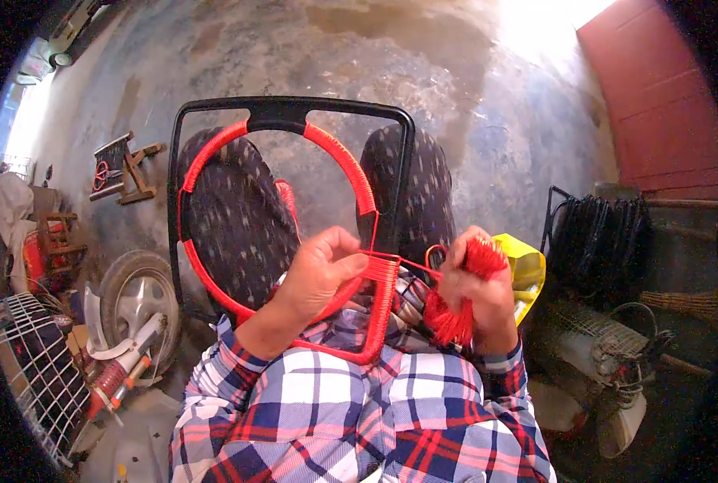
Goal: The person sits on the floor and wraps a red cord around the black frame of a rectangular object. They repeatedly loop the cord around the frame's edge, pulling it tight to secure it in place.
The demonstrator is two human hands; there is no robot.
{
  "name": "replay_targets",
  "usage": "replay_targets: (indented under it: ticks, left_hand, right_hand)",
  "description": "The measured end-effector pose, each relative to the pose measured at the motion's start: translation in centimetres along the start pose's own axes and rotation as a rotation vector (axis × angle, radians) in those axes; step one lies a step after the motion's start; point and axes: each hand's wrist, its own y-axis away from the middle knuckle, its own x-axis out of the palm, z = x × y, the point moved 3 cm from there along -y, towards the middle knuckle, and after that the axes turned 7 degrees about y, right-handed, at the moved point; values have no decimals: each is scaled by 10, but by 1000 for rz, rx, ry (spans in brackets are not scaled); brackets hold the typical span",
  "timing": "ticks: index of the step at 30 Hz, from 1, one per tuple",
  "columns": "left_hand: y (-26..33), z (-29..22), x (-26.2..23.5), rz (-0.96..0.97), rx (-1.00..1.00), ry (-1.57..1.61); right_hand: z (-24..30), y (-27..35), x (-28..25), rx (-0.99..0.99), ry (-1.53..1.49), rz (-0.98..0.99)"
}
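Note:
Across my lap rests a black rectangular frame (292,102) with a ring inside it. Red cord is wound tightly round much of the ring (343,158) and round the frame's near right corner (381,322); other stretches show bare black. My left hand (314,274) is closed at the frame's right side, thumb and forefinger pinching the cord beside the wound part. A taut length of red cord (417,266) runs from there to my right hand (492,294), which is wrapped round a thick bundle of red cord (451,324). My left palm hides part of the ring.
A yellow bag (522,270) lies beside my right hand. To the left are a small wooden stool (136,171) with red-handled scissors (106,174), a wheel (140,296) and a white wire grid (41,362). Several black frames (600,237) stand stacked at the right.

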Motion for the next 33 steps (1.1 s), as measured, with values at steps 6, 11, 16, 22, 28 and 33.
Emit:
replay_targets:
  ticks: [6,11,16,22,28,33]
  left_hand:
    - [-9,7,-13,13,-2,-8]
    - [-5,-1,-2,140,-60,396]
    - [-7,-3,3,225,-125,392]
    - [-9,0,-5,135,-166,439]
    - [-10,4,-6,192,-178,442]
    - [-9,-1,-1,110,-180,379]
  right_hand:
    - [-5,2,-16,5,-8,-147]
    - [8,10,-37,132,182,-120]
    - [32,32,-69,-65,-11,-549]
    - [17,89,-253,-370,-357,-785]
    - [-9,107,-320,-476,-496,-769]
    - [-34,93,-345,-459,-533,-867]
